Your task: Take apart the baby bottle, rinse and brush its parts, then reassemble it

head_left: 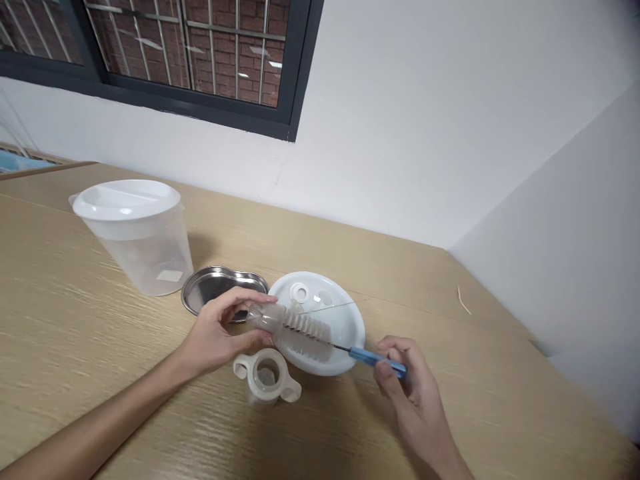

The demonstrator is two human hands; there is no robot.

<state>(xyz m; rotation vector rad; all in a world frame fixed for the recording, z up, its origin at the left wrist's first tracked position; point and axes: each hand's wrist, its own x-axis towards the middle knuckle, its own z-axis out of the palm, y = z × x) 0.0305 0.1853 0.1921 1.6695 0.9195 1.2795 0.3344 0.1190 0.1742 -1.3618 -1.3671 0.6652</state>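
Note:
My right hand (410, 383) grips the blue handle of a bottle brush (307, 337), which has white bristles on a twisted wire. Between the thumb and fingers of my left hand (225, 330) is a small translucent piece (265, 316); its exact kind is unclear. The brush's bristle end meets this piece, above a white oval bowl (356, 333). How far the tip goes inside cannot be made out. In the bowl lie a small white ring-shaped part (300, 293) and a thin straight rod. Just below my left hand stands a translucent two-handled cup (266, 373), its top open.
A kidney-shaped steel tray (205, 285) sits behind my left hand, touching or close to the bowl. Farther back on the left stands a clear pitcher (135, 240) with a white lid. A thin pale strip (464, 301) lies on the wooden table (500, 387) at the right.

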